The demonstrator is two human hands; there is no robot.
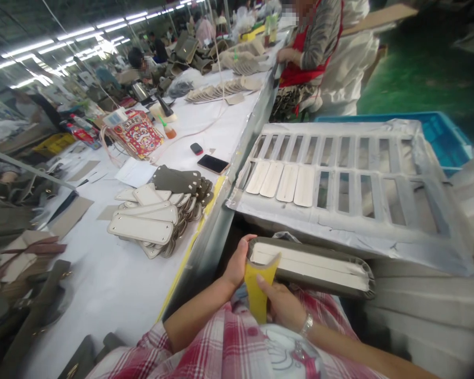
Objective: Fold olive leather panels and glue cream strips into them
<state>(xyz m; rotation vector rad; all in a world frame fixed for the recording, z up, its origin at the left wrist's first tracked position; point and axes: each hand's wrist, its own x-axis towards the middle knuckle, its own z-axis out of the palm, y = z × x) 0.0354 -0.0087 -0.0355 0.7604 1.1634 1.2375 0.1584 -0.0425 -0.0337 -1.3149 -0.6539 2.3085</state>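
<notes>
1. Your left hand (237,266) is closed around the near end of a long, olive-edged stack of flat cream panels (312,268). The thumb lies on top and the fingers wrap underneath.
2. The stack lies roughly level above your lap, just below the slatted rack, with its rounded far end pointing to your right.
3. Your right hand (282,306) holds a curved yellow flexible strip (257,292), with the thumb pressed on its face. The upper tip of the yellow strip touches the near end of the stack.
4. A silver bracelet (306,325) sits on your right wrist.
5. Beyond the stack stands a pale grey, tape-wrapped slatted rack (379,158). Four cream oblong panels (282,181) lie side by side on its left part.
6. On the white worktable (114,284) to your left rests a pile of cream oblong pieces with olive backs (154,221). A black smartphone (213,163) lies beyond it.
7. A blue plastic crate (446,137) stands behind the rack.
8. A co-worker in a red apron (304,63) stands further along the table.
</notes>
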